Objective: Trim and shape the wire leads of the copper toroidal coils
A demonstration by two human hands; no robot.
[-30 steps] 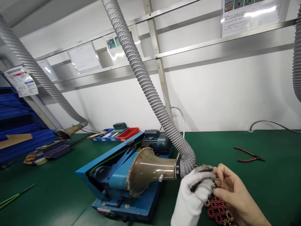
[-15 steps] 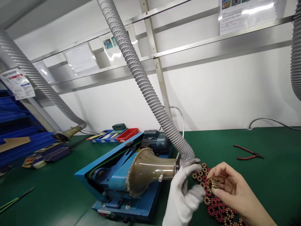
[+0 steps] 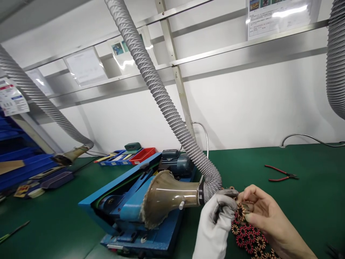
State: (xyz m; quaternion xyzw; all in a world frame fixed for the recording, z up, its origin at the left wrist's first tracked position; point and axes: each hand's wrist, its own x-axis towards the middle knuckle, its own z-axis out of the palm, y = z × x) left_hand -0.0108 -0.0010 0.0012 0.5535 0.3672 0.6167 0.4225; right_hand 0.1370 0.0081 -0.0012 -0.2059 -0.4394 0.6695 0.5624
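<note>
- Holding a small toothed ring (image 3: 238, 213), the right hand (image 3: 265, 212), bare, appears at lower right in the head view; thumb and bent fingers pinch the ring, which has copper-coloured teeth.
- Left hand (image 3: 219, 216), in a white glove with grey fingertips: fingers curled, tips meeting the right hand's fingers just beside the ring. Cannot tell whether it grips anything; contact area partly hidden.
- Ring position: raised in front of the hose bend, above a cluster of toothed rings (image 3: 250, 237), some red, some copper-coloured. Cluster lies beneath and between the hands, partly covered by them.
- Red-handled pliers (image 3: 281, 173) lie on the green bench (image 3: 309, 201) beyond the right hand, well apart from it, handles spread.
- Blue machine (image 3: 156, 248) stands to the left of the hands, carrying a dark motor (image 3: 178, 163) at its rear.
- Brownish flared hood (image 3: 172, 192) sits at the machine's near side, wide mouth facing left. Black band (image 3: 201, 193) joins its narrow end to a grey corrugated hose (image 3: 164, 97), which rises toward the upper left.
- Red bin (image 3: 142, 155) rests behind the machine near the wall, next to blue bins.
- Second corrugated hose (image 3: 61, 115) slopes down at far left; third corrugated hose (image 3: 336, 61) hangs at far right.
- Purple tray (image 3: 58, 180) lies on the bench at left. Green-handled tool (image 3: 13, 230), cut by the frame edge; type unclear.
- Printed sheet (image 3: 277, 18) at upper right, against metal rails; text too small to read.
</note>
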